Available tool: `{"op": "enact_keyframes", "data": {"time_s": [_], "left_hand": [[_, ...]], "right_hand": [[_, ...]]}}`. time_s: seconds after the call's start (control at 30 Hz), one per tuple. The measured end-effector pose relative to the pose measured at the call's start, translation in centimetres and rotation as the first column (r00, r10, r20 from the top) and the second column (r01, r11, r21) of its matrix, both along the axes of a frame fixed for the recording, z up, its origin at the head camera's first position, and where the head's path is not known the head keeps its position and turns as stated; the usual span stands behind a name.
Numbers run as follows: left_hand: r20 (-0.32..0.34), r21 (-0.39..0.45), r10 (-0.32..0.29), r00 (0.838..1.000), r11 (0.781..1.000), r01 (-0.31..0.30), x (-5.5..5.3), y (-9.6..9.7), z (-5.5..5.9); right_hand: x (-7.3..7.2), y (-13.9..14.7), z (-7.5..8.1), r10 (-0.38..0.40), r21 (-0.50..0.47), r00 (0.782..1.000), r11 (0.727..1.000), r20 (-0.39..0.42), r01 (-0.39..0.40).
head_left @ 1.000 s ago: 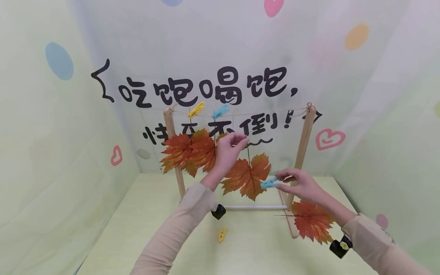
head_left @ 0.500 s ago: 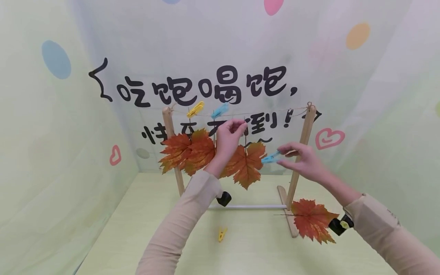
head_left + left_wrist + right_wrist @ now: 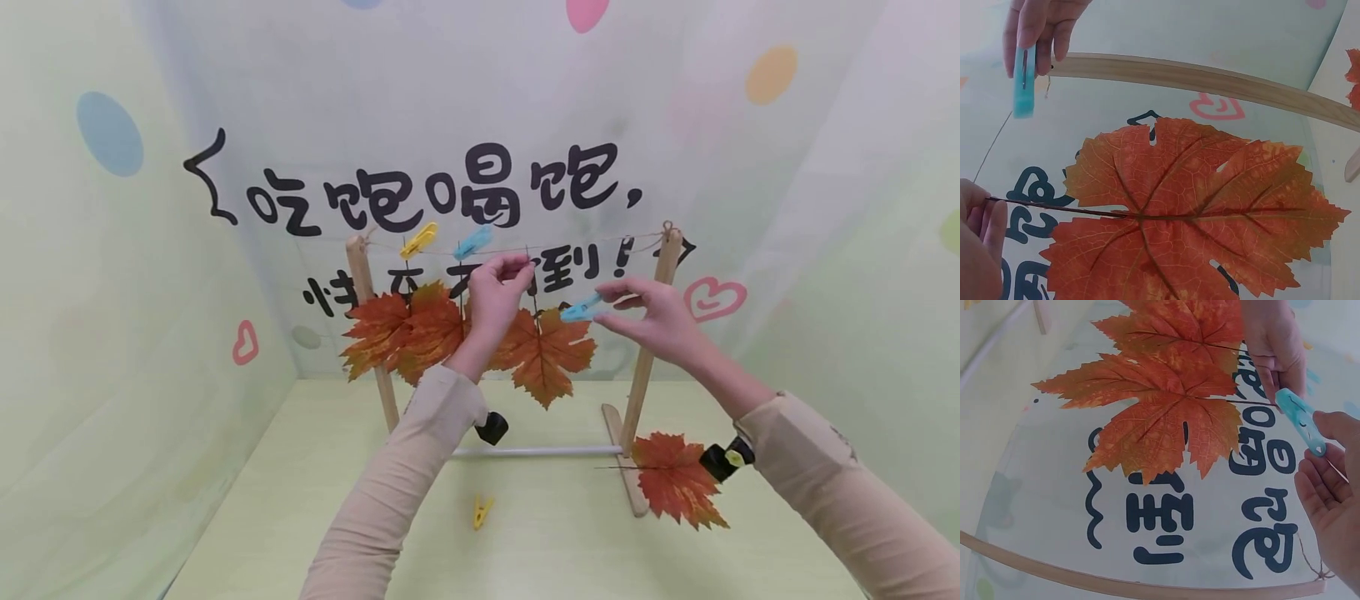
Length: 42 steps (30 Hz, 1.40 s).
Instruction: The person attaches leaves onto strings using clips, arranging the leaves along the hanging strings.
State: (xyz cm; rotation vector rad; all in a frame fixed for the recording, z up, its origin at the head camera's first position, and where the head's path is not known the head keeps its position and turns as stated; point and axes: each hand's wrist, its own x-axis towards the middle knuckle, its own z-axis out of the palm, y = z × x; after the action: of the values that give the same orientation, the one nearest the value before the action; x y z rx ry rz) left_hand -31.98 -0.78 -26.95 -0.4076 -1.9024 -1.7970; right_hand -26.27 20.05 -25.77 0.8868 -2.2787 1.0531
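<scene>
My left hand (image 3: 498, 296) pinches the thin stem of an orange-red artificial leaf (image 3: 551, 358) just under the twine (image 3: 570, 247); the stem's tip rises to the twine's height. The leaf hangs below, its veins plain in the left wrist view. To the right, my right hand (image 3: 656, 321) holds a light blue clothespin (image 3: 581, 309) between thumb and fingers, its nose toward the leaf. On the twine's left part, a yellow clothespin (image 3: 418, 241) and another blue clothespin (image 3: 472, 242) each hold a leaf stem, with overlapping leaves (image 3: 401, 333) beneath.
Two wooden posts, the left post (image 3: 360, 267) and the right post (image 3: 652, 342), carry the twine. A white rod (image 3: 547, 452) joins them low down. On the table (image 3: 262, 500) lie a yellow clothespin (image 3: 482, 512) and, over the stand's right foot, another leaf (image 3: 675, 479).
My left hand has raised the leaf by its stem up to the twine. My right hand has also moved up, bringing the blue clothespin nearer the twine.
</scene>
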Motion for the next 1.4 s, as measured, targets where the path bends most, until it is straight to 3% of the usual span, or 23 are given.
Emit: {"op": "enact_keyframes", "data": {"time_s": [0.1,0.33,0.63,0.97,1.27,1.4], "left_hand": [[-0.023,0.014,-0.006,1.0,1.0,0.007,-0.1,0.1,0.0],[-0.037,0.074,-0.015,0.999,0.997,0.017,-0.4,0.1,0.1],[0.026,0.156,-0.031,0.999,0.987,0.026,-0.7,0.3,-0.3],[0.076,0.281,-0.072,0.995,0.959,0.048,-1.2,0.8,-0.6],[0.074,0.314,-0.097,0.993,0.947,0.069,-1.6,1.1,-0.5],[0.069,0.329,-0.107,0.992,0.941,0.079,-1.5,1.1,-0.5]], "right_hand": [[-0.3,-0.2,0.5,-0.014,-0.003,1.0,1.0,-0.022,0.014],[1.5,-2.2,3.4,-0.059,-0.048,0.996,0.997,-0.067,0.055],[-1.7,-2.3,3.2,-0.068,-0.037,0.994,0.997,-0.089,0.065],[-2.6,-3.6,4.2,-0.061,-0.045,0.987,0.997,-0.146,0.055],[-3.5,-4.0,5.3,-0.119,0.02,0.945,0.991,-0.305,0.131],[-3.8,-4.0,6.0,-0.126,0.052,0.937,0.987,-0.325,0.151]]}}
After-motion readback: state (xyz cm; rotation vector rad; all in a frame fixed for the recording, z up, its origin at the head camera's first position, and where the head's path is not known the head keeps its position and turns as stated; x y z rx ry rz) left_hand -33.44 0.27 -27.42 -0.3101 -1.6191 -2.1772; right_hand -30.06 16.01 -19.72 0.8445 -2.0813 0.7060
